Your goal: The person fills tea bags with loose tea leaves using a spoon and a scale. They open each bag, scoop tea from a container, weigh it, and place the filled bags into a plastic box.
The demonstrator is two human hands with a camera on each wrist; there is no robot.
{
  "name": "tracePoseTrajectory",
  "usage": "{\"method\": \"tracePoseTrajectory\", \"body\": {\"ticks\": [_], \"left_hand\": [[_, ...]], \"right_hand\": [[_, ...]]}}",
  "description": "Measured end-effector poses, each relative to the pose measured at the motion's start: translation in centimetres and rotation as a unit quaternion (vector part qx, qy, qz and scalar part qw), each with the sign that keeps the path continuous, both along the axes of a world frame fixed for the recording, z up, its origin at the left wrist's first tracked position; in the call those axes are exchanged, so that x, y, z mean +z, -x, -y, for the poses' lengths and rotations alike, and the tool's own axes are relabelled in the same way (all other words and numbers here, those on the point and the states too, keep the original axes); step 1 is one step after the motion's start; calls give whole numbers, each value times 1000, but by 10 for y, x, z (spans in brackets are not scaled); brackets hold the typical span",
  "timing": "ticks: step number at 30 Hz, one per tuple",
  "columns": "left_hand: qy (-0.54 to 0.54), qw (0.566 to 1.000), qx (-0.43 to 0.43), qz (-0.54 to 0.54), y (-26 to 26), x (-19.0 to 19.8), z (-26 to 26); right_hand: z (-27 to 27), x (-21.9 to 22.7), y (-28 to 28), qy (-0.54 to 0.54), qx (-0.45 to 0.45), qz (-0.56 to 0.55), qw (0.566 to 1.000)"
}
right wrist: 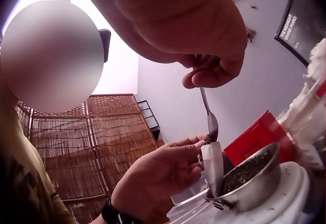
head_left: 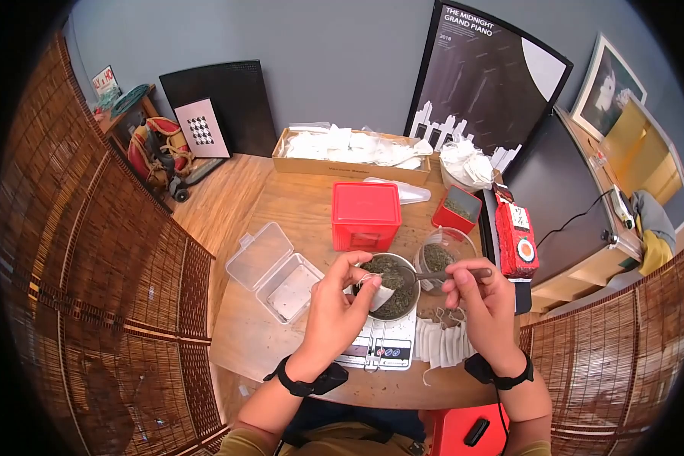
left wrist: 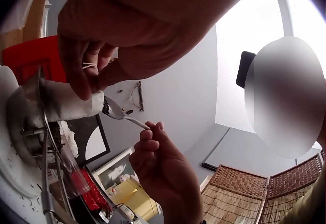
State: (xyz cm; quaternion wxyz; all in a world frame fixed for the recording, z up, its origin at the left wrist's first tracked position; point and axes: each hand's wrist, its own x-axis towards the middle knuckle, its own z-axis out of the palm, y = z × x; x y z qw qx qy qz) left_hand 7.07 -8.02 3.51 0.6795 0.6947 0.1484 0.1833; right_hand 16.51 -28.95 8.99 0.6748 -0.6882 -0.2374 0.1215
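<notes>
My left hand (head_left: pixel 334 310) pinches the top of a white tea bag (right wrist: pixel 212 164), which stands upright at the metal bowl's edge in the right wrist view. A string lies round its fingers. My right hand (head_left: pixel 485 308) grips the handle of a metal spoon (right wrist: pixel 206 101), tilted down with dark leaves in its tip right at the bag's mouth. Underneath, the metal bowl (head_left: pixel 416 305), with wire handles, holds dry tea leaves (head_left: pixel 395 308) and sits on a white kitchen scale (head_left: pixel 391 354).
Several filled tea bags (head_left: pixel 442 342) lie right of the scale. A clear tub (head_left: pixel 463 237) of leaves, a red canister (head_left: pixel 366 209) and a smaller red tin (head_left: pixel 457 205) stand behind. An open plastic box (head_left: pixel 281 292) lies left; a cardboard box (head_left: pixel 342 169) of white bags stands at the back.
</notes>
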Motion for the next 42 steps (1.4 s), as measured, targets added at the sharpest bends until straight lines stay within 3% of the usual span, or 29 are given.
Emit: {"method": "tracePoseTrajectory", "body": {"ticks": [11,14,17,19,23,25,26,28,31,34,42], "left_hand": [[12,1000,-4,7,0,-3,0],[-12,1000,6,22,2,-3,1],[-105,992,59,32,6,4,3],[-134,987,60,69,6,0,2],[-121,990,47,58,10,-2,1],[-83,994,37,65,10,-4,1],[-83,994,37,66,10,-4,1],[-63,996,27,54,12,-3,1],[-50,997,25,53,12,-4,1],[-41,998,22,46,13,-2,1],[-56,997,11,49,13,-5,-2]], "right_hand": [[3,4,11,35,11,107,994],[5,2,11,45,23,126,991],[10,-5,8,66,-44,151,985],[10,-15,6,141,-40,220,964],[11,-29,7,188,-32,294,936],[12,-38,9,162,-44,195,966],[13,-44,10,163,-45,195,966],[15,-57,9,80,-77,3,994],[15,-75,5,-16,-90,-64,994],[13,-84,5,-43,-91,-135,986],[15,-89,2,-113,-116,-182,970]]}}
